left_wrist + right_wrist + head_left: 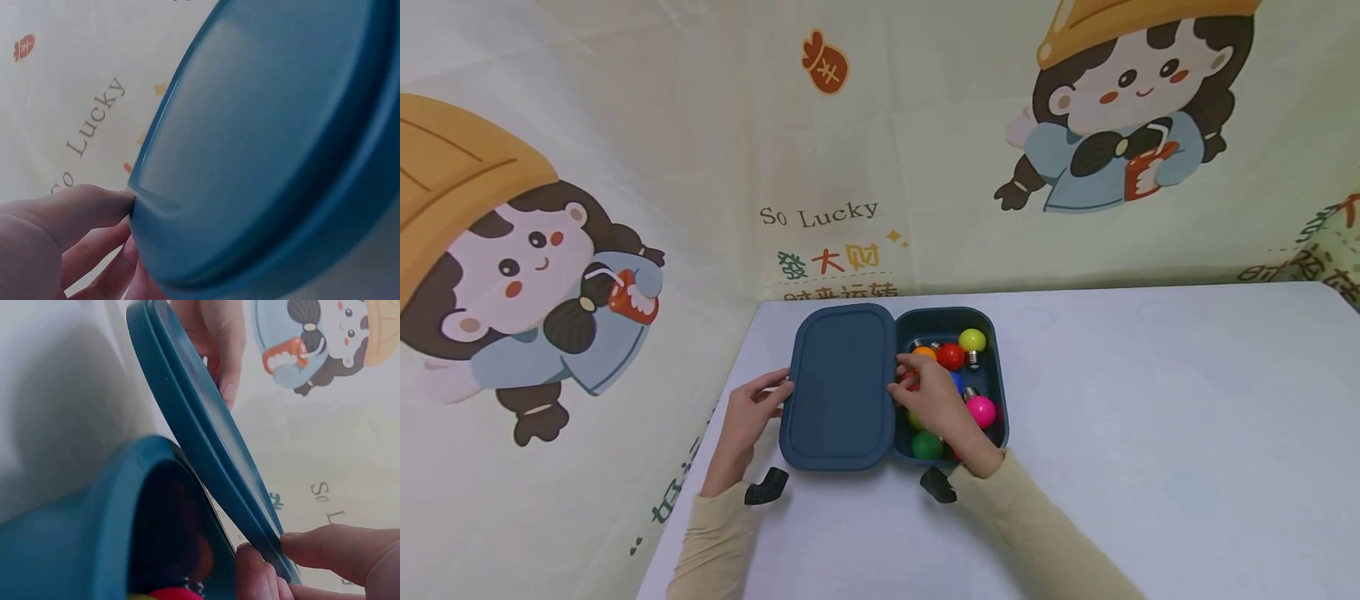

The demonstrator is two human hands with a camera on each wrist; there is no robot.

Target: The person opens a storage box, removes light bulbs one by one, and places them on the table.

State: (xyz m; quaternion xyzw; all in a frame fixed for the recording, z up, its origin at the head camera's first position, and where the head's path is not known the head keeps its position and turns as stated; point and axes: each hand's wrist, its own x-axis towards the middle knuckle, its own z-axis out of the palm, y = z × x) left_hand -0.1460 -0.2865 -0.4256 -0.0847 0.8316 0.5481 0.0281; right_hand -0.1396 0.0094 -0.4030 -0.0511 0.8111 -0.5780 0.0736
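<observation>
Both hands hold a dark blue rectangular lid (838, 387) with rounded corners. My left hand (748, 418) pinches its left edge; in the left wrist view the thumb (103, 203) presses on the rim, with the other fingers behind. The right hand (942, 402) grips the opposite edge between thumb and fingers, above a matching blue box (1003, 400). Inside the box lie several small colored bulbs with metal screw bases, among them a yellow bulb (972, 340), a pink bulb (981, 411) and a green bulb (927, 445). The right hand hides some of them.
The box stands on a white table (1150, 417), which stretches away to the right. Behind and on the left hangs a printed cloth (955, 242) with cartoon figures and lettering. Black straps or mounts (767, 487) sit at both wrists.
</observation>
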